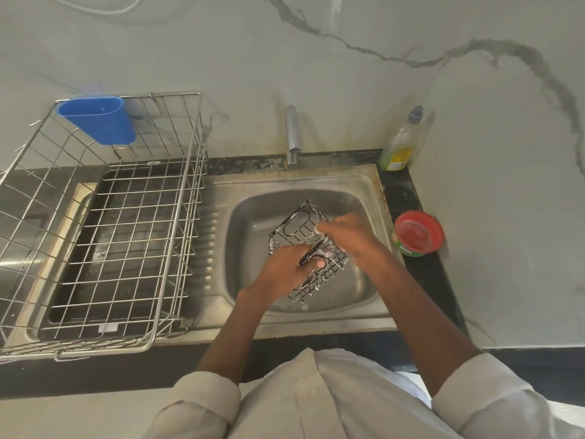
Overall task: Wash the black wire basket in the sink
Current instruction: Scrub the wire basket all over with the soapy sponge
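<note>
Over the steel sink [240, 213], 2 hands work on the black wire basket [308, 251], held tilted above the basin. The left hand [285, 274] grips its handle loop; the right hand [345, 236] pinches something white and sudsy (unclear what) against its rim.

The black wire basket [308, 248] is showing thin dark-coated wire, flecked with white suds. The sink [253, 223] is looking like brushed steel — dull, smeared, stained at the rim. The dish rack [104, 217] is gleaming as bright metal wire, its cutlery holder [101, 120] smooth blue plastic. The wall [348, 74] is appearing as glossy veined marble; the sleeves [202, 403] as pale matt cloth.
</note>
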A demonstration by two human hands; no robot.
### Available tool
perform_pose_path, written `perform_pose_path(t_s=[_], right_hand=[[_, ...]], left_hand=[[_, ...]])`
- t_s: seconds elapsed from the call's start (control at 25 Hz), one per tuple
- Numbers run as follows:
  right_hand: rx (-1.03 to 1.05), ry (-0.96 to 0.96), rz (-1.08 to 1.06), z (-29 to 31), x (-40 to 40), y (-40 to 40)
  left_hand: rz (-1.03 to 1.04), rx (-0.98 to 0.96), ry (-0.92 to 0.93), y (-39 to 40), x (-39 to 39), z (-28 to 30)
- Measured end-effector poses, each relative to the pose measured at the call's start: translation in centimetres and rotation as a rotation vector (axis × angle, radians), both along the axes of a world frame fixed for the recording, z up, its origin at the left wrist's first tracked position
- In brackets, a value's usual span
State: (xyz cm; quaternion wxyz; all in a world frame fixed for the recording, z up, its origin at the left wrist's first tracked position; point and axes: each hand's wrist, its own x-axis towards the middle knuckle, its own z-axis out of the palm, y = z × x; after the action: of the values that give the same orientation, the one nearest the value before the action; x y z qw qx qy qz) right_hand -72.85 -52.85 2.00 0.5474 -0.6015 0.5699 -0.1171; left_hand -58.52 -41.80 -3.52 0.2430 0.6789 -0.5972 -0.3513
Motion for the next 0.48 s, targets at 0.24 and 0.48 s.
perform_pose_path(t_s=[0.24,0.48], right_hand=[[0.017,-0.195,0.052,0.3,-3.8,-0.6],[0.072,-0.349,0.164,0.1,-6.1,-1.5]], left_hand=[[0.732,-0.213,0.521,3.2,5.2,-0.7],[0.809,0.292,1.104,1.5,5.6,-4.2]])
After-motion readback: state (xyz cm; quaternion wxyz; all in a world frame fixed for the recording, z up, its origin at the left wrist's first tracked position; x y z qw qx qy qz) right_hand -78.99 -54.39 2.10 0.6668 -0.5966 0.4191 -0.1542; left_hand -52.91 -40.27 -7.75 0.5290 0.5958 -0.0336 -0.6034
